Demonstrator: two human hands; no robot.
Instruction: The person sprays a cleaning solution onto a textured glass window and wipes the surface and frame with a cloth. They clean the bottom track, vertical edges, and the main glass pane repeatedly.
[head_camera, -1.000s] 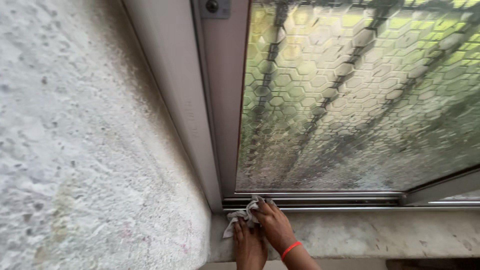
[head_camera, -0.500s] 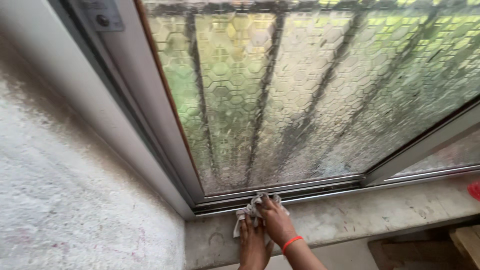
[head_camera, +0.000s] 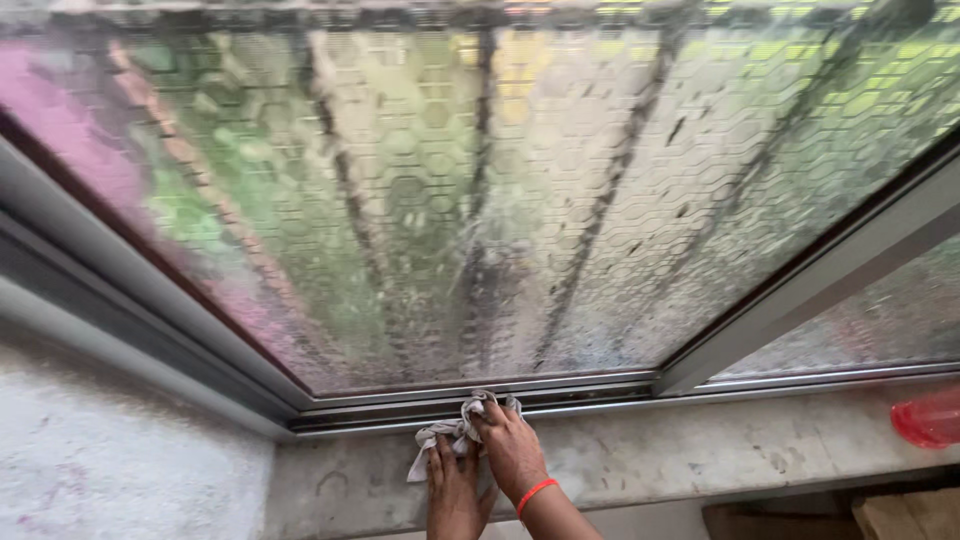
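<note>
Item, our right hand (head_camera: 512, 452), wearing an orange band (head_camera: 536, 491) at the wrist: fingers curled down over a crumpled grey-white cloth (head_camera: 447, 437), pressing it against the metal window track (head_camera: 560, 398). Item, our left hand (head_camera: 452, 487): laid flat just beside the right, fingers extended, their tips on the cloth's lower edge; how firmly it grips we cannot tell. The cloth sits where the stone sill (head_camera: 680, 455) meets the track, near the left end of the sill. Above it we record a sliding pane of hexagon-patterned frosted glass (head_camera: 480, 200), dark bars showing dimly through it, held in a grey metal frame (head_camera: 800, 290). To the left, a rough whitewashed wall (head_camera: 110, 450). At the sill's far right, well apart from our hands, a red translucent plastic object (head_camera: 930, 420), partly cut off.
</note>
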